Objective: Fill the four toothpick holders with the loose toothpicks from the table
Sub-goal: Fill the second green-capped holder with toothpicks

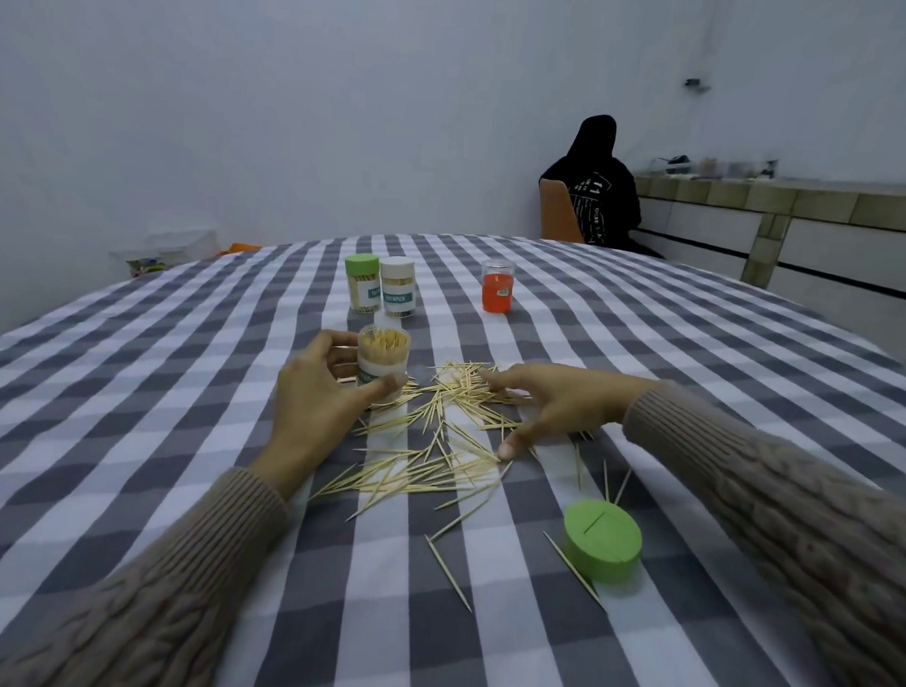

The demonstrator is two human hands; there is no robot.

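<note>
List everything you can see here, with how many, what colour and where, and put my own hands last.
open toothpick holder: one, clear with white label, nearly full, mid table
capped holders: two, green lid and white lid, side by side behind the open one
orange holder: one, clear top, far right of the capped pair
loose toothpicks: many, pale wood, scattered between the hands and toward the near edge
loose lid: one, green, near right
tablecloth: one, grey and white check
seated person: one, in black, beyond the table
left hand: grip round the open holder
right hand: fingers spread on the toothpicks
</note>
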